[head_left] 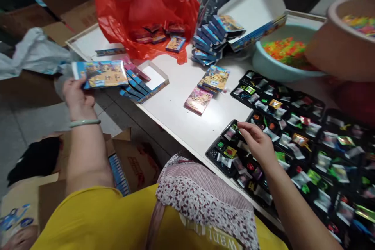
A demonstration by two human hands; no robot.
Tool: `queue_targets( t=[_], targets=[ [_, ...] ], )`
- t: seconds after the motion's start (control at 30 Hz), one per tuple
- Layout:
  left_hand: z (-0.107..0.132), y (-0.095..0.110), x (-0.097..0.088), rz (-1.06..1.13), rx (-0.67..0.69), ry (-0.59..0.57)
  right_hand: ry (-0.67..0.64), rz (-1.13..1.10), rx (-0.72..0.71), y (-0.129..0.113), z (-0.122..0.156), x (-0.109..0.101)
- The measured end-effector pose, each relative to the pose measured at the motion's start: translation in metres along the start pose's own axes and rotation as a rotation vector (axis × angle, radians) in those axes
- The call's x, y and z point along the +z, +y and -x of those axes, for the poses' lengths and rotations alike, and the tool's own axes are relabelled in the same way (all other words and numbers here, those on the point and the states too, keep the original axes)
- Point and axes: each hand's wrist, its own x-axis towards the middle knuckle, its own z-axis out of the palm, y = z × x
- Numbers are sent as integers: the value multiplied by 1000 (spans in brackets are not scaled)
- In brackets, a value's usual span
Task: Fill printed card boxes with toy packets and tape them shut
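Observation:
My left hand (pixel 77 95), with a pale bangle at the wrist, is closed on the near-left end of a flat blue-and-yellow picture box (pixel 105 74). It holds the box up over the table's left edge. My right hand (pixel 258 140) is at the far corner of a black compartment tray (pixel 225 164), thumb and forefinger pinched at its rim; the other fingers are partly hidden. Small bagged toys and coloured pieces fill the tray. Several more filled black trays (pixel 299 125) lie to the right. A pink box (pixel 199 100) and a blue-and-yellow box (pixel 215 78) lie mid-table.
A red plastic bag (pixel 146 4) with small boxes inside stands at the back. Stacked boxes (pixel 208 41) lean by an open white carton (pixel 252 4). Two tubs (pixel 287 62) of bright pieces stand back right. An open cardboard carton (pixel 137 168) sits on the floor left of me.

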Motion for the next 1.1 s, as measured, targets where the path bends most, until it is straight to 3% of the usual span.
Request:
queue_targets(
  t=[0.07,0.13,0.23,0.3,0.4,0.47,0.6,0.7,0.87,1.1],
  targets=[
    [6,38,3,108,15,41,-9,-48,-7,-11,2,-2],
    [22,77,25,259,26,-79,-79,-152,-40,-28,-1,7],
    [55,124,91,545,-12,-567,-245,-432,8,-56,-8,38],
    [74,144,143,714,-17,-821,-415,-613,102,-69,-10,61],
    [92,163,199,906,-58,-964,-677,-813,230,-73,-3,84],
    [97,171,215,965,-82,-952,-650,-917,279,-70,3,87],
    [117,173,215,1028,-101,-798,-154,-863,291,-58,9,70],
    [150,172,213,970,-123,-716,54,-630,193,-49,15,53],
    [203,185,215,853,-150,-598,187,-279,8,-34,45,33],
    [229,178,193,759,-43,-741,207,-138,10,-22,98,24]
  ],
)
